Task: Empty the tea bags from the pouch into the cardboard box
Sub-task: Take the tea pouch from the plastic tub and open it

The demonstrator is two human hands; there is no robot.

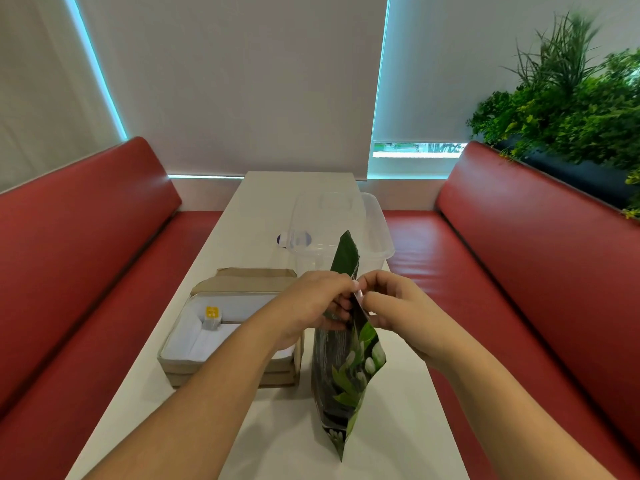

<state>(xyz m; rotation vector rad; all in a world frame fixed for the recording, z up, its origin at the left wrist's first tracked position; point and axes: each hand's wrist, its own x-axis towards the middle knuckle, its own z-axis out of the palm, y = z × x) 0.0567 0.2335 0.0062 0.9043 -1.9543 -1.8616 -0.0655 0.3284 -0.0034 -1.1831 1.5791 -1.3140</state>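
Both hands working at the top of the pouch, box waiting alongside.

The pouch [348, 358] stands upright on the bench [263, 202], so nothing spills while the left hand [311, 306] and right hand [391, 306] pinch its top edge from either side, apparently to part the seal. The open cardboard box [194, 362] sits just left of it, close enough for tipping; a yellow-tagged tea bag [211, 317] lies inside.

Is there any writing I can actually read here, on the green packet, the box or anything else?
None can be read.
Green pouch: pale print near its bottom corner, too blurred.
Yellow tag in the cardboard box: marks too small.
Clear plastic container: dark label, unreadable.
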